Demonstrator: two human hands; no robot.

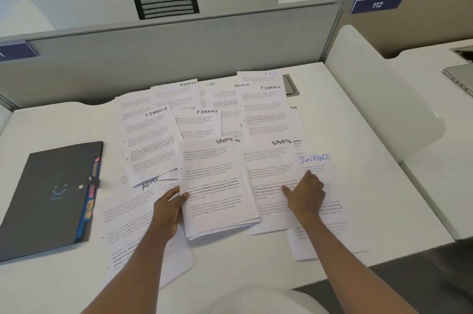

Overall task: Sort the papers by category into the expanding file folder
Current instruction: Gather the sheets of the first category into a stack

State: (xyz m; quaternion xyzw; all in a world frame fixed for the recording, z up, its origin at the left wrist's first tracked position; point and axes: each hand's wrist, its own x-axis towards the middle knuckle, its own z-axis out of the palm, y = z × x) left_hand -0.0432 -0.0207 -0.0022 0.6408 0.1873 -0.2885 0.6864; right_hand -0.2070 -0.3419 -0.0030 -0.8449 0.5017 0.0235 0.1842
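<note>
Head view: white printed sheets [151, 134] headed ADMIN, FINANCE, SPORTS and HR overlap across the middle of the desk [358, 121]. The left hand [167, 207] grasps the left edge of a thin SPORTS stack [217, 185]. The right hand [304, 193] lies flat, fingers straight, on another SPORTS sheet [271, 172]. The dark grey expanding file folder [51, 196] lies closed at the left, with coloured tabs [95, 167] along its right edge

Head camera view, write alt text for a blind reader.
A person's left hand grips a stack of SPORTS papers; the right hand rests on another SPORTS sheet. ADMIN, FINANCE and HR sheets cover the white desk, a closed expanding file folder at left.
</note>
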